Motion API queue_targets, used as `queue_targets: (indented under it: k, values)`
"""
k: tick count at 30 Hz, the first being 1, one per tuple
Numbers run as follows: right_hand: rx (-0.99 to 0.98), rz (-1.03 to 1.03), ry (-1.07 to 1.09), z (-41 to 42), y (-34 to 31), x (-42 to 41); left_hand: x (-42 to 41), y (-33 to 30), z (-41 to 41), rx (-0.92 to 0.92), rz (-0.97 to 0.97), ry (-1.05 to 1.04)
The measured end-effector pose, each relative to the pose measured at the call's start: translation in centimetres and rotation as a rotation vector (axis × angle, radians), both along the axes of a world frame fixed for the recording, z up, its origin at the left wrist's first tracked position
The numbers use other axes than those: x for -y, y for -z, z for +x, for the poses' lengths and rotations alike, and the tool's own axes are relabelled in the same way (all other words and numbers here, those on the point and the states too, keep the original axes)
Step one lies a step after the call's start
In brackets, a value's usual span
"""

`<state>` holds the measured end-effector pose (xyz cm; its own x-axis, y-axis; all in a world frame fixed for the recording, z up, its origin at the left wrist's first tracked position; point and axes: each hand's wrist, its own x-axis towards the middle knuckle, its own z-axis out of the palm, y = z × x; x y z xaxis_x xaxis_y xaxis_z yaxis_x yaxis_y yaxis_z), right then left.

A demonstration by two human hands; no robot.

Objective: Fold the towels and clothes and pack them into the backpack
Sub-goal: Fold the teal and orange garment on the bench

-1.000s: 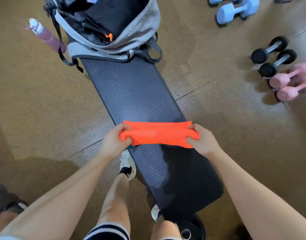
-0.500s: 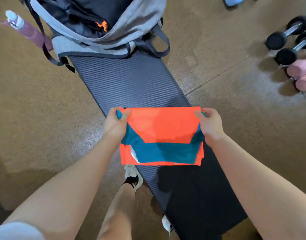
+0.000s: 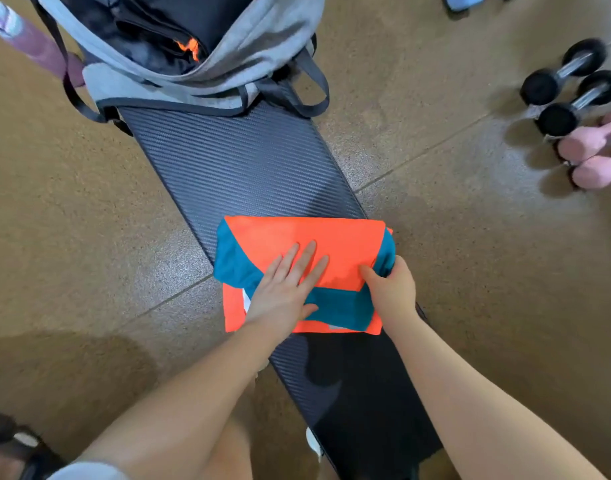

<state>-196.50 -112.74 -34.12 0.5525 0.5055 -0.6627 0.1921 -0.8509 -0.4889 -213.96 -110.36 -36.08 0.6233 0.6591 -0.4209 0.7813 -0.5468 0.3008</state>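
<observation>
A folded orange and teal garment [image 3: 307, 244] lies flat across the dark padded bench [image 3: 241, 168]. My left hand [image 3: 283, 289] rests flat on its middle with the fingers spread, pressing it down. At the garment's right edge, my right hand [image 3: 390, 292] pinches the cloth between thumb and fingers. The grey backpack [image 3: 228, 53] stands unzipped at the far end of the bench, with dark contents and a bit of orange showing inside.
A purple water bottle [image 3: 27, 39] lies left of the backpack. Black dumbbells [image 3: 567, 91] and pink dumbbells [image 3: 595, 157] sit on the brown floor at the right. My legs and shoes are below the bench's near end.
The garment, held up by both hands before, now lies on the bench. My left hand let go of its corner and went flat onto the middle.
</observation>
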Motion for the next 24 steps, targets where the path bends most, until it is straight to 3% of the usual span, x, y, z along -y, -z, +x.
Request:
queue_targets:
  k: [3, 9, 13, 15, 18, 20, 24]
  values:
    - [0.011, 0.063, -0.040, 0.4, -0.7, -0.5, -0.7, 0.2, 1.4, -0.097, -0.077, 0.005]
    - [0.248, 0.145, -0.247, 2.7, -5.2, -1.5, -0.8, 0.1, 7.5, 0.017, -0.203, 0.010]
    - [0.300, 0.050, -0.403, 1.3, -7.4, -2.3, -1.3, -1.2, 8.0, 0.174, -0.369, -0.014]
    - [0.306, -0.013, -0.478, -0.6, -8.2, -2.7, -1.8, -2.5, 5.7, 0.304, -0.336, -0.216]
    - [0.278, -0.080, -0.597, -4.0, -8.4, -3.1, -2.3, -3.6, 1.0, 0.387, -0.235, -0.695]
    - [0.243, -0.100, -0.692, -6.3, -8.2, -3.1, -2.8, -3.9, -1.1, 0.428, -0.354, -0.951]
    - [0.075, -0.145, -0.832, -9.8, -5.9, -3.0, -4.3, -4.1, -2.5, 0.642, -0.811, -1.354]
